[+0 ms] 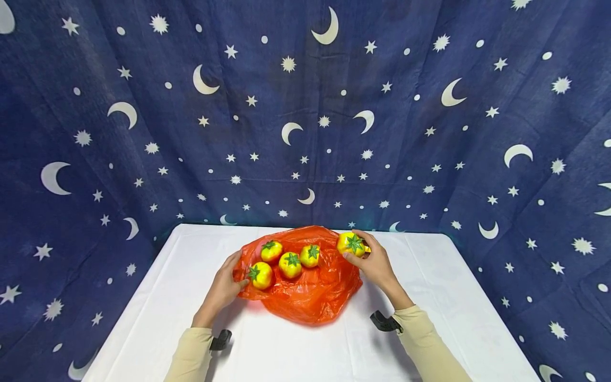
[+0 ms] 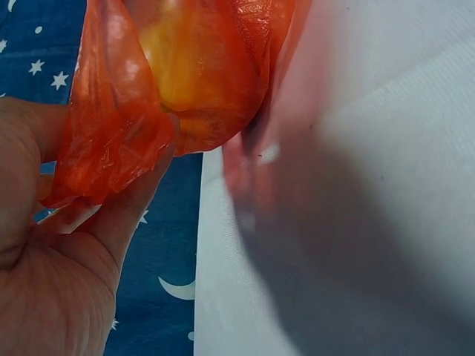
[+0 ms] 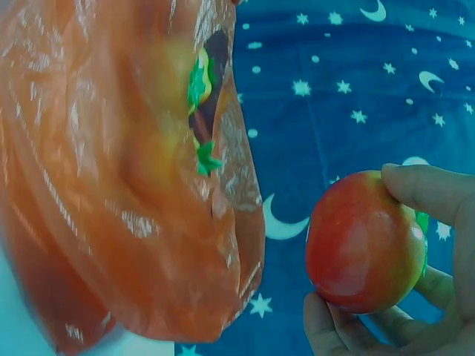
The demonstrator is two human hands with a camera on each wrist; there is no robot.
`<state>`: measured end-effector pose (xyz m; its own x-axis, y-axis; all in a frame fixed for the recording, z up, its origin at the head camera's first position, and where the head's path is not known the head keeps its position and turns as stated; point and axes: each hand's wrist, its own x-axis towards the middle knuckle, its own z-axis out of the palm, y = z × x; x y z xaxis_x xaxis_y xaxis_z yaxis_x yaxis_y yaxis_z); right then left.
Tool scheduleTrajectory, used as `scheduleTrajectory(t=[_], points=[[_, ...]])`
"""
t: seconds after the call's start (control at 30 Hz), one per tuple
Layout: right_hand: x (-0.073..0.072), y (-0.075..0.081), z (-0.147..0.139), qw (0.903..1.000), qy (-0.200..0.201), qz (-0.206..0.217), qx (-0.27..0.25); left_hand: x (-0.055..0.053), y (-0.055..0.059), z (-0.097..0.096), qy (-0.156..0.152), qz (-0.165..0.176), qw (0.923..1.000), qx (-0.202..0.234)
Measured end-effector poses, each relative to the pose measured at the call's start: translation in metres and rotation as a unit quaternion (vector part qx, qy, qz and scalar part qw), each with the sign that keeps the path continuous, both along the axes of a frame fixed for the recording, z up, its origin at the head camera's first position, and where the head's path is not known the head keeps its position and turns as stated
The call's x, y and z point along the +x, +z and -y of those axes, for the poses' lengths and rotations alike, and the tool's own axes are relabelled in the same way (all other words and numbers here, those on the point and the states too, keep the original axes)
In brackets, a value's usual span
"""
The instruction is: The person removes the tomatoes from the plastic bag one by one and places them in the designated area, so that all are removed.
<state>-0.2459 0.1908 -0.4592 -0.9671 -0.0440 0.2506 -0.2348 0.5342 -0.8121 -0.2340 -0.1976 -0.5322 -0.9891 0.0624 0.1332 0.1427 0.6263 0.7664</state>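
Note:
A thin red plastic bag lies spread on the table with several yellow tomatoes in its mouth, among them a front-left tomato with a green star-shaped calyx. My left hand holds the bag's left edge; in the left wrist view the film is pinched between thumb and fingers. At the bag's right side my right hand grips another tomato. The right wrist view shows this tomato red underneath, apart from the bag, with fingers and thumb around it.
A white cloth covers the table. Dark blue curtain with moons and stars hangs behind and along both sides. A black wrist device sits at the right sleeve, another wrist device at the left.

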Motion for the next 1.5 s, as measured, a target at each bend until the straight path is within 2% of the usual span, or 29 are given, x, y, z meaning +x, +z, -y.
scheduleTrajectory(t=[0.4,0.77,1.17,1.5], points=[[-0.007,-0.008,-0.032,0.9993,-0.037,0.011,0.001,0.001,-0.004,0.0,-0.002,-0.006,1.0,0.003],[-0.012,-0.018,-0.048,0.997,-0.075,0.02,0.002,0.0,-0.003,0.001,-0.006,-0.001,1.0,0.0],[-0.023,-0.032,-0.071,0.9927,-0.11,0.047,0.018,0.001,-0.001,0.0,-0.004,-0.009,1.0,-0.001],[-0.03,-0.041,-0.085,0.9874,-0.139,0.073,0.014,0.001,0.002,-0.001,-0.002,0.005,1.0,-0.005]])
